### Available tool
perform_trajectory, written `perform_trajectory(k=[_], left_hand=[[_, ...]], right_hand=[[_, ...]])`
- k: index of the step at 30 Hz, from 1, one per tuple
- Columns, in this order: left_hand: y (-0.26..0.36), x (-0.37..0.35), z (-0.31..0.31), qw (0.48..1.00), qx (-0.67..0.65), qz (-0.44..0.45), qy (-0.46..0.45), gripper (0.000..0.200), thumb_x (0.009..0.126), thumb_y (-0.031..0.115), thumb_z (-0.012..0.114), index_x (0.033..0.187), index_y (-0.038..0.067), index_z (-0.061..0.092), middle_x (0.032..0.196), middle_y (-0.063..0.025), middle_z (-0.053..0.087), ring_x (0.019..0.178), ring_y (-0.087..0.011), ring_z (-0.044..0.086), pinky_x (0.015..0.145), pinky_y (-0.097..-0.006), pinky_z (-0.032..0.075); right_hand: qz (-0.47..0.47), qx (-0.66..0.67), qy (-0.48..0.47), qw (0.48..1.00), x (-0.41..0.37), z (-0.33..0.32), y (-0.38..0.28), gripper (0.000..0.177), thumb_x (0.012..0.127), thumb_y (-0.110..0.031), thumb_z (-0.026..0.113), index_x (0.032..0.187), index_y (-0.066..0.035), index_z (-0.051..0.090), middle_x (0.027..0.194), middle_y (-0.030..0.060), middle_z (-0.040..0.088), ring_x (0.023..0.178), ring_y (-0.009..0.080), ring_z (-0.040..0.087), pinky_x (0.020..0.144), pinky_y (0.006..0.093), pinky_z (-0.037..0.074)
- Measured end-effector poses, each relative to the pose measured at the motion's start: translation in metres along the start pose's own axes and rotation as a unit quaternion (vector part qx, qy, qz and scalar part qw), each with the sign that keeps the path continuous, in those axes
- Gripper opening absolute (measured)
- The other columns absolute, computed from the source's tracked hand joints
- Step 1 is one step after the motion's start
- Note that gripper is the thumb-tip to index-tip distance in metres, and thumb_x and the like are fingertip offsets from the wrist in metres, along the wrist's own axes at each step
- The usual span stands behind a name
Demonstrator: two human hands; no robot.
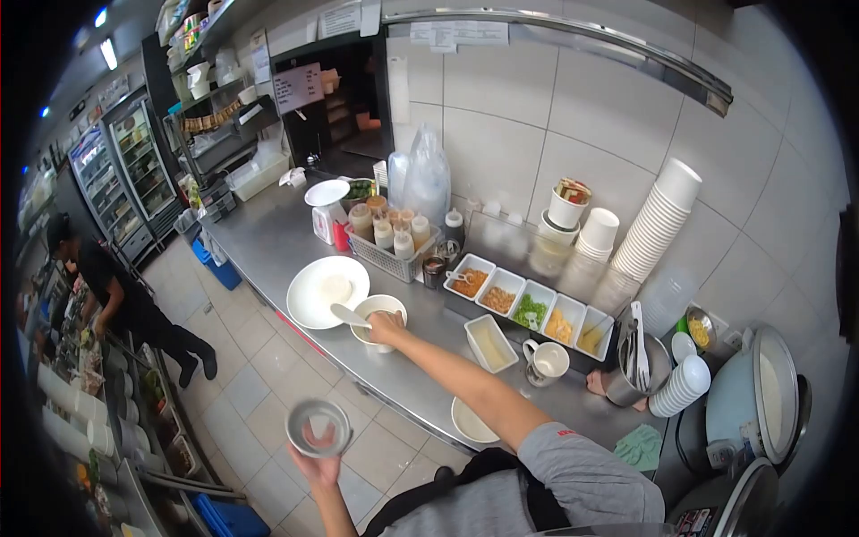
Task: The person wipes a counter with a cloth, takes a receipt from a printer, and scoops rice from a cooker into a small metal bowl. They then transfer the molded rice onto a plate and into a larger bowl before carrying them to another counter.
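Observation:
My left hand [313, 465] is wrapped round the underside of a small round metal bowl [338, 438], held out over the floor beside the counter. My right hand [386, 328] reaches across the counter to a white bowl [381, 305] and has its fingers closed on a white rice paddle [349, 316]. The paddle's flat blade points left, over the bowl's rim. Just left of that bowl lies a wide white plate [304, 300] bearing a pale round mound [336, 288]. Closer to my body, my right arm partly covers another white bowl [472, 421].
A white rectangular tub [491, 344] and a mug [546, 360] stand right of my arm. Behind them runs a row of topping trays [528, 309]. A basket of squeeze bottles [394, 259] stands farther back. Across the aisle, a person [125, 291] bends over another counter.

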State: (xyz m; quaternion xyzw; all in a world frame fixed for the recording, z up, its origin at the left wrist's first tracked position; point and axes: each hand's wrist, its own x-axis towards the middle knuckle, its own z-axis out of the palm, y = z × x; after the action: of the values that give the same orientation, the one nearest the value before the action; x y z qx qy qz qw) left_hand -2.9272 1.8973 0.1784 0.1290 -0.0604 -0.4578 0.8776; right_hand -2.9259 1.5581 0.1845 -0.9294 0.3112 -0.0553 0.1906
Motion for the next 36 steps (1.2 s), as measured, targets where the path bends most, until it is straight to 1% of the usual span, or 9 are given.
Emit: perform_trajectory(k=[2,8,11,16,19,26,29,33,36], left_hand=[[-0.017,-0.022,-0.026,0.999,0.004,0.014,0.03,0.062,0.079,0.055,0.049,0.131,0.023,0.036,0.134,-0.0202,0.027,0.123,-0.0377,0.03,0.097,-0.0664,0.022],[-0.084,-0.032,-0.003,0.985,-0.039,-0.123,0.112,0.071,0.074,0.066,0.049,0.13,0.024,0.036,0.137,-0.0206,0.017,0.126,-0.0401,0.025,0.097,-0.0673,0.021],[-0.108,-0.024,0.008,0.983,-0.037,-0.152,0.093,0.07,0.071,0.069,0.053,0.122,0.021,0.045,0.136,-0.0158,0.029,0.128,-0.0382,0.022,0.097,-0.0684,0.017],[-0.104,0.011,-0.003,0.996,0.009,-0.093,0.001,0.063,0.075,0.065,0.05,0.126,0.028,0.04,0.136,-0.0152,0.029,0.126,-0.0348,0.03,0.101,-0.0619,0.019],[-0.096,0.046,0.006,0.998,0.037,-0.04,0.009,0.063,0.079,0.06,0.051,0.13,0.028,0.033,0.133,-0.0184,0.033,0.122,-0.032,0.033,0.101,-0.0514,0.027],[-0.176,0.092,0.111,0.984,0.087,-0.066,-0.142,0.086,0.07,0.067,0.055,0.137,0.021,0.027,0.143,-0.0084,0.021,0.129,-0.0366,0.021,0.102,-0.0619,0.016],[-0.236,0.08,0.156,0.949,-0.022,-0.229,-0.216,0.092,0.064,0.065,0.062,0.134,0.014,0.032,0.141,-0.0057,0.028,0.129,-0.0263,0.027,0.106,-0.0486,0.022],[-0.322,0.032,0.257,0.833,-0.105,-0.461,-0.288,0.104,0.06,0.068,0.063,0.14,0.017,0.02,0.145,-0.0151,0.015,0.132,-0.0404,0.011,0.103,-0.0612,0.016],[-0.389,-0.003,0.282,0.767,-0.147,-0.563,-0.271,0.098,0.065,0.066,0.061,0.14,0.02,0.018,0.146,-0.0153,0.009,0.133,-0.0402,0.005,0.102,-0.0621,0.014]], right_hand=[[0.001,0.003,0.022,1.0,0.007,0.017,0.005,0.024,0.071,-0.021,0.064,0.092,-0.01,0.065,0.096,0.0131,0.063,0.092,0.0293,0.06,0.087,0.0515,0.036],[0.035,0.015,-0.013,0.999,0.013,0.008,0.007,0.032,0.068,-0.028,0.067,0.095,-0.011,0.064,0.101,0.0112,0.063,0.098,0.0269,0.058,0.09,0.0513,0.034],[0.048,0.039,-0.029,0.998,0.033,0.006,0.022,0.031,0.066,-0.027,0.067,0.094,-0.013,0.065,0.1,0.0116,0.063,0.095,0.0272,0.059,0.088,0.05,0.037],[-0.039,0.19,-0.019,0.981,0.027,-0.058,0.021,0.02,0.062,-0.02,0.068,0.076,-0.007,0.065,0.071,0.0056,0.064,0.066,0.0151,0.059,0.063,0.0299,0.045],[-0.15,0.237,-0.074,0.957,-0.02,-0.128,0.006,0.016,0.063,-0.017,0.066,0.071,-0.005,0.063,0.064,0.0033,0.06,0.06,0.0102,0.055,0.057,0.0263,0.043],[-0.211,0.191,-0.078,0.955,-0.192,-0.261,0.017,0.018,0.064,-0.017,0.066,0.072,-0.002,0.06,0.065,0.0047,0.059,0.06,0.0119,0.054,0.053,0.028,0.041],[-0.147,0.132,0.019,0.98,-0.26,-0.303,0.064,0.022,0.063,-0.018,0.068,0.074,-0.001,0.061,0.065,0.0076,0.059,0.058,0.0159,0.055,0.053,0.029,0.042],[-0.028,0.134,0.127,0.983,-0.352,-0.371,0.155,0.036,0.068,-0.033,0.073,0.08,-0.001,0.064,0.064,0.0044,0.058,0.057,0.014,0.052,0.051,0.0289,0.042],[0.189,0.269,0.248,0.911,-0.474,-0.431,0.207,0.039,0.079,-0.044,0.063,0.088,-0.005,0.067,0.066,0.0018,0.056,0.059,0.0105,0.048,0.052,0.0233,0.041]])
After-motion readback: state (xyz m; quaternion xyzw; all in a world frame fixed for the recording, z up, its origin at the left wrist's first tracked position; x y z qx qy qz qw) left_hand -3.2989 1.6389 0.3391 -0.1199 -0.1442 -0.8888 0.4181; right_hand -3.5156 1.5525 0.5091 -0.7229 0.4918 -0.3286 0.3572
